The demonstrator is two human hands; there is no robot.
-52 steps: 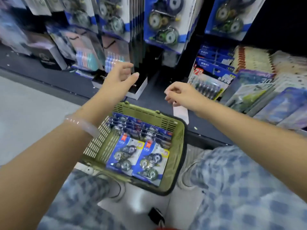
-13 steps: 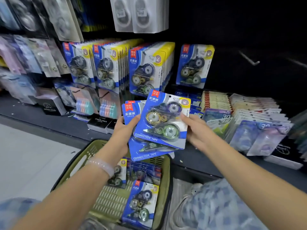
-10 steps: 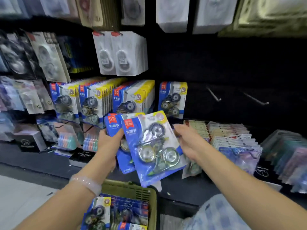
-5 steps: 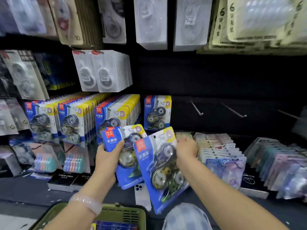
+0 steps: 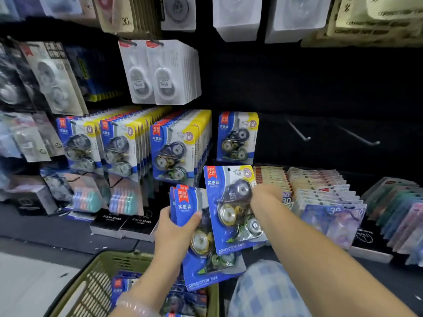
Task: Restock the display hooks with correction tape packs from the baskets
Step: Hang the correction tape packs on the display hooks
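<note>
My left hand grips a small stack of blue correction tape packs over the basket. My right hand holds one blue-and-yellow correction tape pack upright by its right edge, just below a hook that carries a single pack. To the left, three hooks hang full of the same packs. Two bare metal hooks stick out of the black panel to the right. The green basket sits low at the bottom with more packs inside.
White blister packs hang above the blue rows. Stacks of flat stationery packs lie on the dark shelf at right, black alarm clock boxes at left. My checked trouser knee is beside the basket.
The view has tilted up from the basket to the hooks. Both hands took packs from the basket; my right hand has lifted and straightened its single pack toward the hook with one pack.
</note>
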